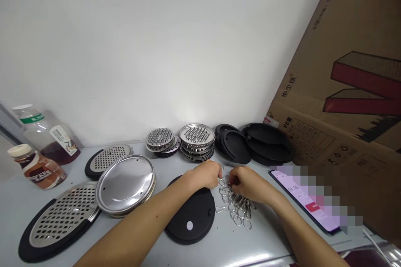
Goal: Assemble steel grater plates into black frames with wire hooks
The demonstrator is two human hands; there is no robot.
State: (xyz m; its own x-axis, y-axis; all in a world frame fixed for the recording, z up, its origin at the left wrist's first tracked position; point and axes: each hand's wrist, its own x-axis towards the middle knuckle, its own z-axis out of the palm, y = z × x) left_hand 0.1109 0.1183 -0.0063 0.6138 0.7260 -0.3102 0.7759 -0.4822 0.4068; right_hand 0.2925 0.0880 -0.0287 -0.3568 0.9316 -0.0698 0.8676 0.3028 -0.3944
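Note:
Wire rings with looped ends (238, 212) lie in a loose pile on the table, right of a round black disc (191, 221) with a white dot. My left hand (211, 174) reaches over the disc to the pile's upper left, its fingers closed; one ring shows beside the fingertips, but I cannot tell whether they grip it. My right hand (246, 182) is over the pile's upper right, fingers curled in a pinch, and what they hold is hidden. A narrow gap separates the two hands. My left forearm covers part of the disc.
Stacked round metal graters (196, 135) and smaller ones (159, 138) stand along the wall, with black lids (236, 147) at right. Metal discs (125, 185) and black-rimmed graters (62, 217) lie left, near two bottles (39, 167). A phone (303, 200) and a cardboard box (338, 133) are right.

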